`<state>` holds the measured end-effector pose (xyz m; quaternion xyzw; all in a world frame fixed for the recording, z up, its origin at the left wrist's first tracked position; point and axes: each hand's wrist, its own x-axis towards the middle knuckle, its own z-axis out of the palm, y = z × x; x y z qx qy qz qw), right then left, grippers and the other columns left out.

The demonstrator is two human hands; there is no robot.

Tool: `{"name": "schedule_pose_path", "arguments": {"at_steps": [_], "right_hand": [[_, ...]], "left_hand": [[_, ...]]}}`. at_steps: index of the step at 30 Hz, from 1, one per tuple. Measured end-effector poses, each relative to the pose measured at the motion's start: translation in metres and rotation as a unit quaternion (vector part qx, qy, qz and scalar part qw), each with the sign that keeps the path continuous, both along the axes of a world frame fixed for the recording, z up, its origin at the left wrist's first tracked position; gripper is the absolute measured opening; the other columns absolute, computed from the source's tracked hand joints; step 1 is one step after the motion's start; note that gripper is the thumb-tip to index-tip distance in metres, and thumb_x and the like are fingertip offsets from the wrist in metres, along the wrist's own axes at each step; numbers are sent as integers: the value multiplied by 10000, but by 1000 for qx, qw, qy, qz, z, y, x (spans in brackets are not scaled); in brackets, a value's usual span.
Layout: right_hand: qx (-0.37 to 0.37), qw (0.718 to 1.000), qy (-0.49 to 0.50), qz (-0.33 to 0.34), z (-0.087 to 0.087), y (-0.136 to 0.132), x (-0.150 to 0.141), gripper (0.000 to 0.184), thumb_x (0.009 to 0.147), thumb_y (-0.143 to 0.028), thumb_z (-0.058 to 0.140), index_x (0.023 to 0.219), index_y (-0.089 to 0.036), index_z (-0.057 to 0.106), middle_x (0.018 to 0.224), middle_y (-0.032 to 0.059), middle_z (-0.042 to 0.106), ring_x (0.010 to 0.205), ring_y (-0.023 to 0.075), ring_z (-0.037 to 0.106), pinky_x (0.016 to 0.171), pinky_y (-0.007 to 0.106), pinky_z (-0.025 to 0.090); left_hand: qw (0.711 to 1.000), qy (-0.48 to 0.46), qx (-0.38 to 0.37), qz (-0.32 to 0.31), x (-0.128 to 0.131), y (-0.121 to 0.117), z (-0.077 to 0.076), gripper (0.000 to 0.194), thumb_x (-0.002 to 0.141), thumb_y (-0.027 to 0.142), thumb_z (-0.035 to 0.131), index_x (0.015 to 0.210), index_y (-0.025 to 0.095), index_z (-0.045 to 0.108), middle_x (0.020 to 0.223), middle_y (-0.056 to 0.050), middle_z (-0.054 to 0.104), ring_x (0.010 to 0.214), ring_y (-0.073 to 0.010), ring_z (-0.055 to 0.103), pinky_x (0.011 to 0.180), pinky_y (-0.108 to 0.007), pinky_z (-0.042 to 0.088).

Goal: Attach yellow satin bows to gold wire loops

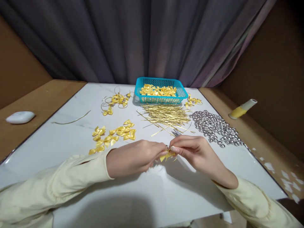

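Observation:
A yellow ribbon bow is pinched between my two hands above the front middle of the white table. My left hand has its fingers closed on the bow's left side. From the right, my right hand pinches at the bow's upper edge, thumb and forefinger together. A small shiny bit shows between the fingertips; its kind is too small to make out. Just beyond my right hand lies a dark metal tool, partly hidden. Several loose yellow bows lie left of my hands.
Gold twist ties lie in a heap before a blue basket of bows. Silver rings spread at right. Bows with looped ties sit back left; one tie lies apart. A white object and a yellow-white tube flank the table.

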<state>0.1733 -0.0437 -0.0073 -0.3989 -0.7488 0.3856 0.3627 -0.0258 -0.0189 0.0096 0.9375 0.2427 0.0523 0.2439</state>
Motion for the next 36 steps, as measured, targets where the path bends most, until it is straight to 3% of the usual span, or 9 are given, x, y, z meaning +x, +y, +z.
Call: {"name": "schedule_pose_path", "arguments": {"at_steps": [6, 10, 13, 16, 22, 36], "right_hand": [[-8, 1000, 21, -20, 2, 0, 0, 192, 819, -205, 540, 682, -148, 661, 716, 49, 635, 651, 131, 569, 606, 251, 445], [-9, 999, 26, -23, 1, 0, 1, 188, 819, -196, 537, 686, -150, 661, 716, 50, 633, 656, 134, 568, 614, 259, 453], [-9, 999, 28, -24, 0, 1, 2, 183, 816, -193, 539, 690, -147, 665, 720, 55, 636, 656, 136, 568, 614, 264, 458], [-10, 999, 30, -24, 1, 0, 2, 187, 816, -203, 540, 690, -149, 667, 720, 56, 641, 653, 137, 572, 604, 263, 461], [-10, 999, 23, -29, 3, 0, 1, 195, 815, -219, 543, 686, -151, 673, 707, 54, 645, 642, 136, 579, 596, 260, 457], [-15, 999, 18, -35, 1, 1, 1, 220, 820, -247, 535, 677, -150, 671, 704, 58, 642, 645, 140, 574, 598, 265, 461]], "left_hand": [[965, -60, -240, 89, 6, 5, 6, 264, 911, 301, 330, 814, 151, 525, 569, 12, 601, 445, -83, 562, 486, -167, 426], [902, -72, -404, 131, 10, 8, 10, 232, 886, 327, 397, 835, 143, 527, 544, 19, 602, 420, -93, 569, 440, -172, 435], [863, -82, -479, 139, 11, 11, 10, 231, 864, 343, 446, 804, 136, 531, 583, 5, 624, 433, -97, 578, 412, -169, 424], [845, -95, -508, 135, 11, 15, 8, 240, 849, 354, 477, 802, 130, 548, 642, -17, 651, 478, -105, 600, 429, -179, 440], [833, -100, -526, 137, 11, 15, 6, 254, 837, 365, 500, 792, 126, 571, 561, -7, 639, 464, -116, 602, 433, -190, 450], [854, -84, -495, 133, 8, 13, 6, 258, 854, 365, 458, 908, 145, 582, 664, -14, 623, 553, -120, 621, 458, -182, 477]]}}
